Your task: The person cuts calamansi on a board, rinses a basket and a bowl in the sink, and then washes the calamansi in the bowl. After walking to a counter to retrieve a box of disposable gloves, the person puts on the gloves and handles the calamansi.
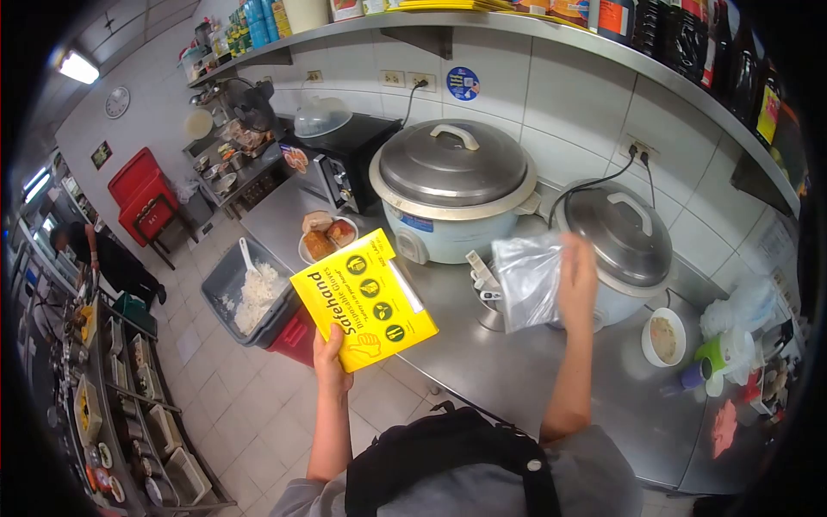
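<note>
**A:** Entry one, the left hand?

**B:** Left hand (332, 358): closed on the lower corner of the yellow box (366, 302), which is printed "Safehand". The box is held tilted in the air above the front edge of the steel counter (517, 370), towards its left end.

**A:** Entry two, the right hand?

**B:** Right hand (577, 276): raised, with the fingers closed on a clear plastic piece (527, 280). I cannot tell whether it is a glove or a bag. It hangs over the middle of the counter.

**A:** Counter stock?

**B:** Large rice cooker (452, 185), lid on, at the back edge. Smaller rice cooker (624, 237), lid on, to its right and just behind the plastic. Plate of fried food (327, 237) near the left end. White bowl (663, 338) and green cup (715, 351) towards the right end.

**A:** Off the counter?

**B:** Grey tub of rice (250, 297) with a scoop in it, below the left end.
</note>
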Motion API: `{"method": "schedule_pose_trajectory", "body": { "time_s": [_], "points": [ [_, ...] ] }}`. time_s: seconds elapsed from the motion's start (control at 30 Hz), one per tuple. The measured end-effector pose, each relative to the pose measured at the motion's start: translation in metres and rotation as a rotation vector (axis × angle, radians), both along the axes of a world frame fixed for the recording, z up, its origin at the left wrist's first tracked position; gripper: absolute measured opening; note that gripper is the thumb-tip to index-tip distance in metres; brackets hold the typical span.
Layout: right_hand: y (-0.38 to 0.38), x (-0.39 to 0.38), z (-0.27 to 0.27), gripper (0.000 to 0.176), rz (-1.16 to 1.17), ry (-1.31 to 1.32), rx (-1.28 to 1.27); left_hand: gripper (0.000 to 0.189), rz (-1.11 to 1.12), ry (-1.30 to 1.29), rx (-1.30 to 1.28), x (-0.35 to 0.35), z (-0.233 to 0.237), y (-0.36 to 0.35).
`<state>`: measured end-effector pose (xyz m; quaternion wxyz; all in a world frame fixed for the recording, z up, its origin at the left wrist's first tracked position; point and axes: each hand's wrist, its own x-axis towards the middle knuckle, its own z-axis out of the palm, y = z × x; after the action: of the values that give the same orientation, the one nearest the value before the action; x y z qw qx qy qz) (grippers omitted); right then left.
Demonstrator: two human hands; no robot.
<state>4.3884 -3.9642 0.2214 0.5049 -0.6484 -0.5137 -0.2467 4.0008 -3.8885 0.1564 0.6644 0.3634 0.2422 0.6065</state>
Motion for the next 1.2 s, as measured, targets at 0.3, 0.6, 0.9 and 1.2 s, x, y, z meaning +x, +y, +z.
{"method": "schedule_pose_trajectory", "body": {
  "time_s": [0.3, 0.6, 0.9, 1.2],
  "points": [
    [-0.009, 0.001, -0.026, 0.025, 0.905, 1.284, 0.077, 0.041, -0.119, 0.011, 0.025, 0.031, 0.024, 0.008],
    [-0.090, 0.008, -0.054, 0.031, 0.608, 1.340, -0.049, 0.039, -0.284, -0.259, 0.484, 0.204, 0.266, 0.064],
    [-0.149, 0.020, -0.084, 0.027, 0.578, 1.519, 0.149, 0.067, -0.142, -0.245, 0.646, 0.354, 0.325, 0.045],
    [-0.078, 0.008, -0.025, 0.022, 0.320, 0.968, 0.426, 0.045, -0.526, 0.273, 0.356, 0.247, 0.071, -0.062]
  ]
}}
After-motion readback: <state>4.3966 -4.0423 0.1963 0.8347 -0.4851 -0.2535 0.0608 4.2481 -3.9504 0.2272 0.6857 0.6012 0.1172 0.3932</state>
